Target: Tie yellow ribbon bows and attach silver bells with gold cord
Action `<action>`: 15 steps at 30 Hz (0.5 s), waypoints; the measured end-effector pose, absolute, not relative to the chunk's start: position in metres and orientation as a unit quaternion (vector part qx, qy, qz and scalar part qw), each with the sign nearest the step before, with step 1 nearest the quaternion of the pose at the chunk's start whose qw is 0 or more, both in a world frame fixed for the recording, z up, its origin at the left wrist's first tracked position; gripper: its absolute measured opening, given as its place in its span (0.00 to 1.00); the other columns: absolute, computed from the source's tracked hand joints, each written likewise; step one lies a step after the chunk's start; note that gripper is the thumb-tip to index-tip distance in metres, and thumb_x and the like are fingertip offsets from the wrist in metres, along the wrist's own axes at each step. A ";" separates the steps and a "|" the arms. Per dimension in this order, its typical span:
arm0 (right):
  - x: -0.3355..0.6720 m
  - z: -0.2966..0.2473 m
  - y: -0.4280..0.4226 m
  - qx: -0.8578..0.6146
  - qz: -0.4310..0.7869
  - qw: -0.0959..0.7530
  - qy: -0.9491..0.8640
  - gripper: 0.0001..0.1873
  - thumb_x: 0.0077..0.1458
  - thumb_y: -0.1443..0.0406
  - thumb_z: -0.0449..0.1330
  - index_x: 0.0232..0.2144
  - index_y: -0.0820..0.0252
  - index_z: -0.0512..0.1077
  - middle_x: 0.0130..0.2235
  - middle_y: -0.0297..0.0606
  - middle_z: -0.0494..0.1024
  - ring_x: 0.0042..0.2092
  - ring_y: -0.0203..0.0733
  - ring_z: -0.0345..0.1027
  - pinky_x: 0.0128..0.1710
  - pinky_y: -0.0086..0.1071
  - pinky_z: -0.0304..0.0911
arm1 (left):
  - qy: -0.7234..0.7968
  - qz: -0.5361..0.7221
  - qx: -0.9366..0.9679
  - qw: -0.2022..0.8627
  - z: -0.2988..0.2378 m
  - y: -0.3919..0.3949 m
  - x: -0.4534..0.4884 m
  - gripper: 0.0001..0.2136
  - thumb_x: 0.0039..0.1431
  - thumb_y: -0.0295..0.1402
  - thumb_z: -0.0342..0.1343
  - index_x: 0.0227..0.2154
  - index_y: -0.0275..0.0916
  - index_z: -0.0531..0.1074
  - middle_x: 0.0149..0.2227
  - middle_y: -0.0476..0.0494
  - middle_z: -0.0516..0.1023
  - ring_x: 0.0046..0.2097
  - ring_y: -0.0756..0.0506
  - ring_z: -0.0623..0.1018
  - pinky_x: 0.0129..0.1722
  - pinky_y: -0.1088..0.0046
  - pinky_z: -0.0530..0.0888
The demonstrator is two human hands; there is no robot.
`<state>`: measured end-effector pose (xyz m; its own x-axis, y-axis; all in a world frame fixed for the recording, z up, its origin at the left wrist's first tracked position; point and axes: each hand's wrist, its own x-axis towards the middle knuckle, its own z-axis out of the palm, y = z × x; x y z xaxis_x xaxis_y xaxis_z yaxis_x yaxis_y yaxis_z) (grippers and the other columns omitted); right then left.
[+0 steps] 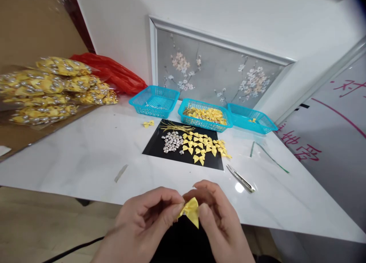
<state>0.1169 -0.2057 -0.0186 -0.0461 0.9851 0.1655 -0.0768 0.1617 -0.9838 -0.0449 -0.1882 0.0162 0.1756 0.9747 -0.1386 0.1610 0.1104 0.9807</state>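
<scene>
A small yellow ribbon bow (192,211) is held between my two hands at the table's front edge. My left hand (150,219) pinches its left side between thumb and forefinger. At the bow's right edge, the thumb and curled fingers of my right hand (219,219) close on it. Farther back lies a black mat (154,146) carrying silver heart-shaped beads (172,141), several yellow bows (199,160) and a bundle of gold twist ties (174,127). Thread snips (240,178) rest to the right of the mat. What my fingertips cover behind the bow is hidden.
Along the wall stand three blue baskets: one with white scraps (154,111), one with yellow and silver pieces (204,124), one with a small bow (265,127). Bagged yellow-and-silver pieces (42,82) and a red bag (114,70) sit left. Green ribbon (270,156) lies right.
</scene>
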 end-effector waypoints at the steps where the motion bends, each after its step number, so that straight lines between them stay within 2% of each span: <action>1: 0.118 -0.018 -0.205 -0.426 0.496 0.542 -0.528 0.12 0.63 0.57 0.51 0.45 0.56 0.66 0.40 0.40 0.76 0.41 0.40 0.72 0.39 0.31 0.69 | 0.516 0.377 0.545 0.542 0.015 -0.188 -0.046 0.08 0.53 0.41 0.60 0.27 0.43 0.77 0.25 0.48 0.75 0.28 0.47 0.71 0.27 0.78 0.69; 4: 0.119 -0.015 -0.204 -0.430 0.494 0.532 -0.537 0.07 0.59 0.60 0.56 0.34 0.57 0.69 0.32 0.34 0.74 0.33 0.36 0.69 0.32 0.26 0.66 | 0.496 0.377 0.538 0.568 0.015 -0.185 -0.047 0.07 0.54 0.40 0.60 0.28 0.43 0.77 0.23 0.50 0.71 0.27 0.49 0.69 0.26 0.79 0.68; 7: 0.117 -0.014 -0.202 -0.432 0.448 0.540 -0.566 0.05 0.56 0.64 0.60 0.29 0.58 0.73 0.28 0.34 0.74 0.31 0.36 0.67 0.30 0.27 0.63 | 0.471 0.381 0.526 0.597 0.015 -0.184 -0.046 0.07 0.55 0.39 0.60 0.28 0.42 0.77 0.22 0.51 0.70 0.27 0.50 0.69 0.27 0.79 0.67; 11: 0.114 -0.014 -0.201 -0.421 0.414 0.555 -0.585 0.07 0.57 0.67 0.58 0.30 0.58 0.77 0.28 0.35 0.73 0.30 0.36 0.66 0.29 0.28 0.61 | 0.472 0.379 0.484 0.632 0.013 -0.186 -0.047 0.06 0.53 0.38 0.62 0.31 0.43 0.78 0.25 0.50 0.74 0.29 0.50 0.71 0.29 0.79 0.69; 15: 0.113 -0.017 -0.201 -0.435 0.400 0.553 -0.588 0.07 0.58 0.67 0.58 0.31 0.56 0.77 0.26 0.32 0.68 0.28 0.34 0.63 0.27 0.27 0.57 | 0.468 0.366 0.462 0.659 0.010 -0.187 -0.049 0.08 0.50 0.36 0.65 0.34 0.44 0.79 0.29 0.50 0.78 0.31 0.49 0.73 0.31 0.79 0.70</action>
